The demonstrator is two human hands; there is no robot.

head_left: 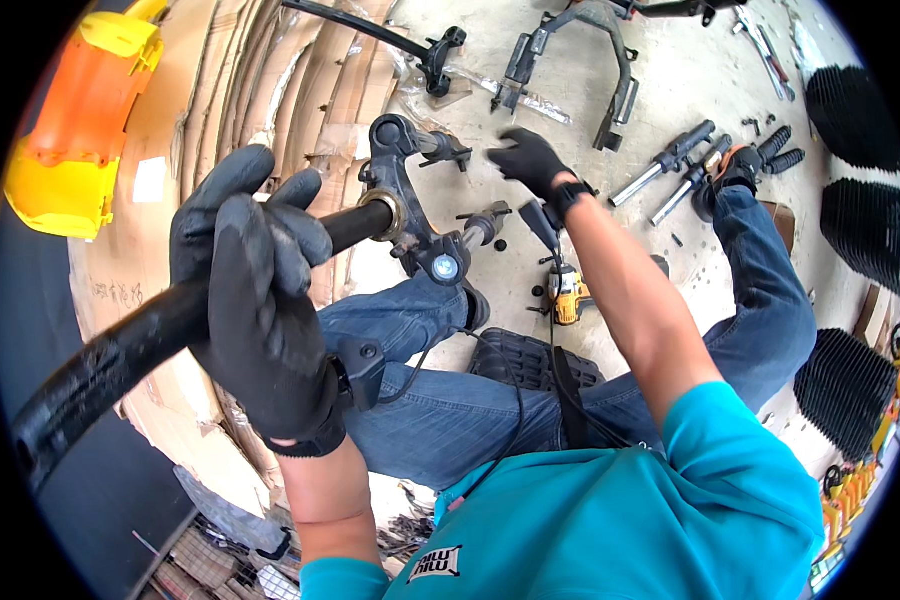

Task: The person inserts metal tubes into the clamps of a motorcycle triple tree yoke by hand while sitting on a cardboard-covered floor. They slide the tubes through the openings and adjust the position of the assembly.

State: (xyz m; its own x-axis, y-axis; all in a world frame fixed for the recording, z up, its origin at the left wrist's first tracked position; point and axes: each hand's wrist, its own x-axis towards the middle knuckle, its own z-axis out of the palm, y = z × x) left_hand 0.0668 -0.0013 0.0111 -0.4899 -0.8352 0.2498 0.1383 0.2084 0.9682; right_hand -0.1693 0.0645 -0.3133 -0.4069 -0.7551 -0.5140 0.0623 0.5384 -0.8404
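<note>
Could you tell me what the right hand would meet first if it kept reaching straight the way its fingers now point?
The right hand points left, toward the black triple-clamp bracket on the tube that the left hand holds. The bracket's short side stub looks first in line, though depth is unclear and the hand may be passing above it.

— What's the ground like?
— A pale concrete floor point(670, 90), brightly and evenly lit.
— And on the left?
— Flattened brown cardboard sheets point(260, 90) spread over it, with an orange and yellow plastic cover point(75, 130) at their edge.
</note>
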